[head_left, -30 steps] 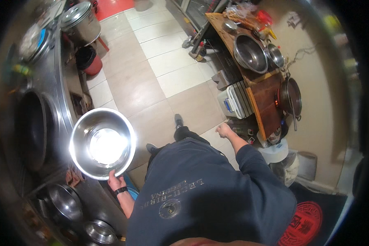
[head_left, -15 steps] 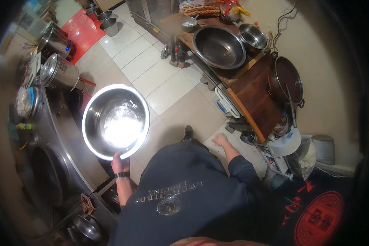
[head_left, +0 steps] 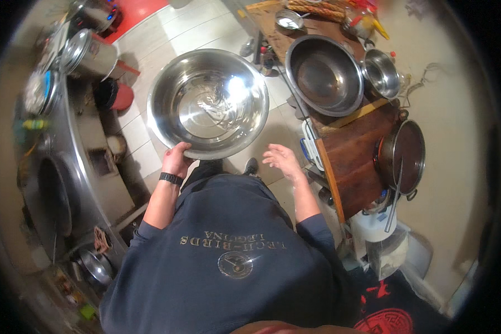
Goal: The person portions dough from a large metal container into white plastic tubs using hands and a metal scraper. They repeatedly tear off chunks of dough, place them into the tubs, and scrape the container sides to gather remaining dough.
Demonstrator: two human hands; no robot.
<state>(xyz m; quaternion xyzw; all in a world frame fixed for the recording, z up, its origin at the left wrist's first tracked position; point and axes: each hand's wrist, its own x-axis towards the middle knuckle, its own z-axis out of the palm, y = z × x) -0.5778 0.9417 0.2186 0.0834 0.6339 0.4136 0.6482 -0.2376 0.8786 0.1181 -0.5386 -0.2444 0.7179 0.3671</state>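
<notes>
Bowl [head_left: 209,103] of steel gripped at its near rim by left hand [head_left: 176,159]; right hand [head_left: 283,161] spread, just beside it

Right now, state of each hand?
Left hand: closed on the rim of the large steel bowl, holding it up.
Right hand: open, fingers spread, holding nothing.

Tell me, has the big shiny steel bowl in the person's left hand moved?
Yes. The big shiny steel bowl has swung right, away from the steel counter, toward the wooden table.
</notes>
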